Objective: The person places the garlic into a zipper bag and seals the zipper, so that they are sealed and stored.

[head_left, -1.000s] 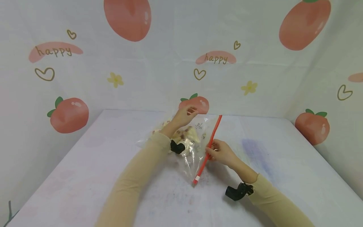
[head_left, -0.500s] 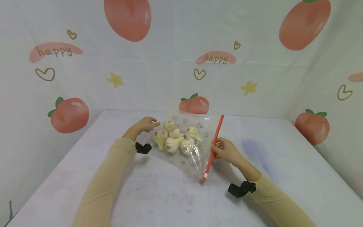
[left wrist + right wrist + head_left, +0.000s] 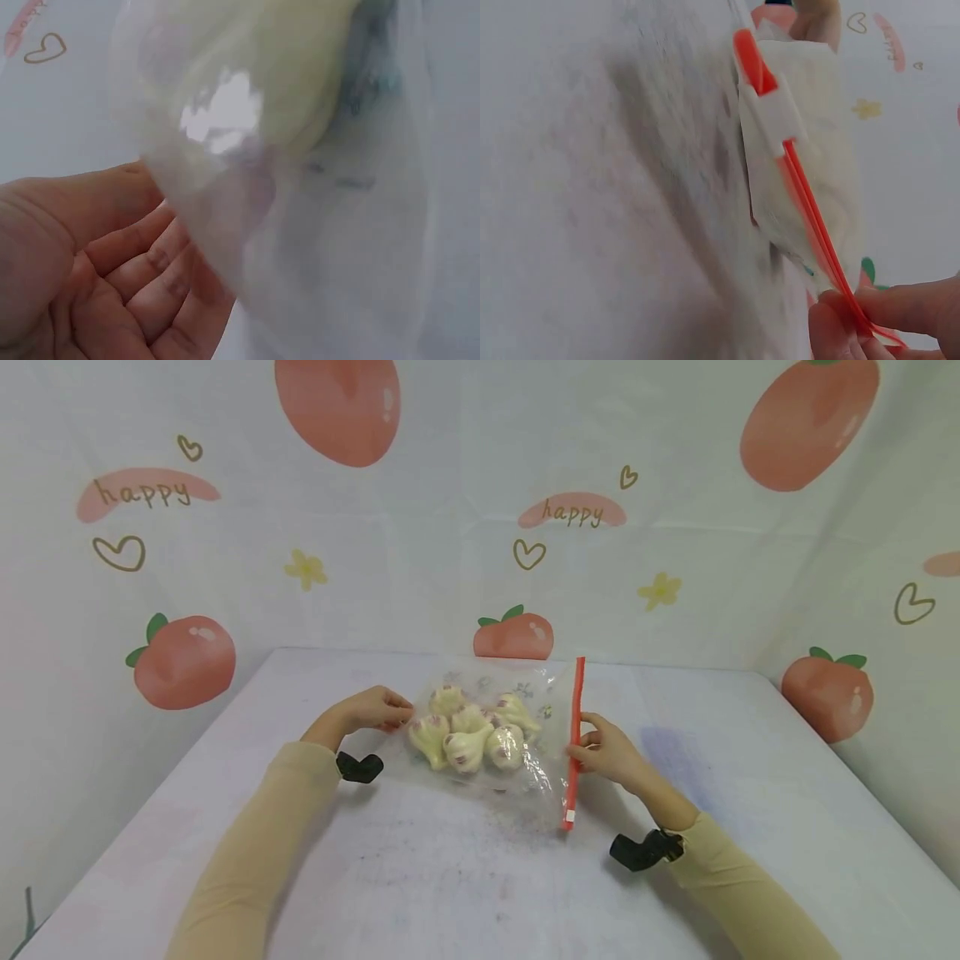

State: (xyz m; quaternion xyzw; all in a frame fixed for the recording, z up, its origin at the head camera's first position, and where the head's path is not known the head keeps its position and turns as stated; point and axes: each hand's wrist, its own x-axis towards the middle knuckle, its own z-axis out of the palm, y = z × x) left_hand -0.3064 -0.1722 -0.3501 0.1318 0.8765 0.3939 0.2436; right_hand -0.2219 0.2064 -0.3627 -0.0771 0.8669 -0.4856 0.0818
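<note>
A clear zip bag (image 3: pixel 542 783) with several garlic bulbs (image 3: pixel 467 750) inside is held between my two hands over the table. My left hand (image 3: pixel 372 708) pinches its left edge; in the left wrist view the thumb and fingers (image 3: pixel 161 296) meet at the plastic. On the other side, my right hand (image 3: pixel 613 756) pinches the red zip strip (image 3: pixel 577 710) near its middle. A white slider (image 3: pixel 775 118) sits close to the strip's near end. Through the plastic, one pale bulb (image 3: pixel 300 97) shows large and blurred.
The white table (image 3: pixel 442 893) carries faint stains and a bluish smudge (image 3: pixel 678 768) to the right. Behind it hangs a white cloth (image 3: pixel 450 485) printed with fruit, hearts and flowers. Black wrist mounts (image 3: pixel 360 767) are strapped on both arms.
My left hand has swung left from above the bag and taken its left edge. The right hand has shifted slightly right with the strip, which now stands nearly straight.
</note>
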